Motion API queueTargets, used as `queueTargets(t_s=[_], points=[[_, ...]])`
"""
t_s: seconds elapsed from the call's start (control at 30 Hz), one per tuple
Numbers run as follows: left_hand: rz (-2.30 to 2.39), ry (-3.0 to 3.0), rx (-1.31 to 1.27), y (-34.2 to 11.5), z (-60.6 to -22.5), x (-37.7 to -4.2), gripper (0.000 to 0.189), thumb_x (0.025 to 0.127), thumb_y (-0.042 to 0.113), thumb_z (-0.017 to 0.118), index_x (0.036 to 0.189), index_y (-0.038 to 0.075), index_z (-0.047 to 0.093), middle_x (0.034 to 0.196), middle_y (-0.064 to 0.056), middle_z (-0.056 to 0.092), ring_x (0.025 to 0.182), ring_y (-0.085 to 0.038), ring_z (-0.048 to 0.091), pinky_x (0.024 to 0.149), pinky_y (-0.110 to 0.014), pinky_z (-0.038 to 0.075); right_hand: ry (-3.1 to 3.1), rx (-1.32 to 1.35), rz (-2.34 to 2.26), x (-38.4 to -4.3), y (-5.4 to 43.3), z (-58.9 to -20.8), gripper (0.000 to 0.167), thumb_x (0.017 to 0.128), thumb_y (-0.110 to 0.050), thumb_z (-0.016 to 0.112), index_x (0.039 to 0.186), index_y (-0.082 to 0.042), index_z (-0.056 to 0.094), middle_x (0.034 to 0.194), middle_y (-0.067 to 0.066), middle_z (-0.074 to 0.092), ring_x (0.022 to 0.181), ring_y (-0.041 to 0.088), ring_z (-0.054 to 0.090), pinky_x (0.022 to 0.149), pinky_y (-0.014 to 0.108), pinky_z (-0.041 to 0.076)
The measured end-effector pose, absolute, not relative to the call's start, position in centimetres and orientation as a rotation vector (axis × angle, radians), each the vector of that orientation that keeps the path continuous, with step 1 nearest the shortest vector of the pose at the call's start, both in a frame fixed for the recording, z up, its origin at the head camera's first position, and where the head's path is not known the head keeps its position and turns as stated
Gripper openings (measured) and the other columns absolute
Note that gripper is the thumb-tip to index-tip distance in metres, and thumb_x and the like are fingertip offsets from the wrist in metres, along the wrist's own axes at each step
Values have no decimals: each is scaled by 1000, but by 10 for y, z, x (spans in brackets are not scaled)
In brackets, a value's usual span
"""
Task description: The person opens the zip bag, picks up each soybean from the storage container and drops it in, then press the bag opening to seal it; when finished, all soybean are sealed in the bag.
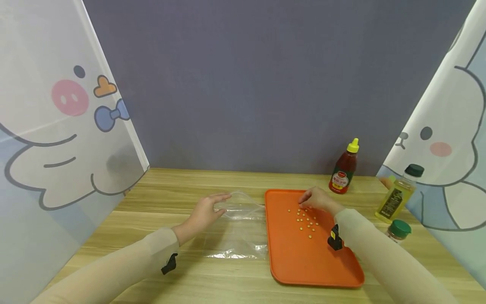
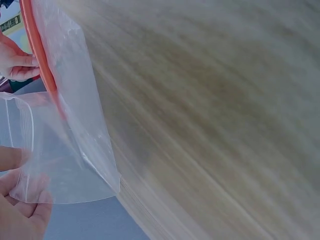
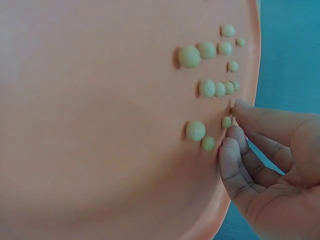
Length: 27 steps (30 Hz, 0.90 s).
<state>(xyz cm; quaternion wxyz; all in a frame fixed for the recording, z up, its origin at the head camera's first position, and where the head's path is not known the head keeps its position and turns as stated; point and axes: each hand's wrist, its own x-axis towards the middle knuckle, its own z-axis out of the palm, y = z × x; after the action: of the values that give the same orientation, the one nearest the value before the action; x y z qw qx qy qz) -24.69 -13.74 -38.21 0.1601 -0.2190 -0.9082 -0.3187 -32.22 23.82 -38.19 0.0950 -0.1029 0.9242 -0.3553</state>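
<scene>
On the wooden surface [image 1: 178, 274], the left hand [image 1: 203, 215] holds a clear bag [image 1: 237, 238]; the right hand [image 1: 319, 199], fingers narrow, apparently picks beans [image 3: 195, 131] off the tray [image 1: 303, 266], hold unclear; next calls for a light pinch.

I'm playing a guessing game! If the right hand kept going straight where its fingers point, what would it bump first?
Probably the little yellow ball right by the fingertips of the right hand, or the orange tray underneath; it's hard to judge depth.
</scene>
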Motion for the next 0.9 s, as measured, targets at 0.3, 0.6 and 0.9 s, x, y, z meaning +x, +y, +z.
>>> queueTargets(t_s=[0.3, 0.6, 0.9], points=[[-902, -2596, -628, -137, -382, -246, 48, 77, -3, 76, 123, 7, 66, 128, -15, 63, 119, -34, 60, 102, -44, 49, 2768, -290, -1049, -324, 237, -388, 10, 82, -4, 74, 89, 2, 71, 86, 10, 71, 71, 14, 57, 62, 23, 50], [-893, -2596, -622, -137, -384, -246, 49, 77, -1, 76, 123, 7, 65, 129, -16, 63, 117, -35, 61, 103, -46, 48, 2766, -289, -1089, -322, 238, -389, 10, 86, -4, 70, 93, 4, 70, 82, 7, 68, 68, 13, 54, 61, 24, 48], [-916, -2584, -618, -137, -386, -248, 50, 77, -3, 76, 125, 6, 64, 129, -16, 62, 110, -31, 65, 98, -44, 53, 2765, -274, -1263, -325, 238, -373, 20, 91, -6, 65, 105, 8, 67, 94, 13, 70, 74, 14, 62, 66, 27, 55]])
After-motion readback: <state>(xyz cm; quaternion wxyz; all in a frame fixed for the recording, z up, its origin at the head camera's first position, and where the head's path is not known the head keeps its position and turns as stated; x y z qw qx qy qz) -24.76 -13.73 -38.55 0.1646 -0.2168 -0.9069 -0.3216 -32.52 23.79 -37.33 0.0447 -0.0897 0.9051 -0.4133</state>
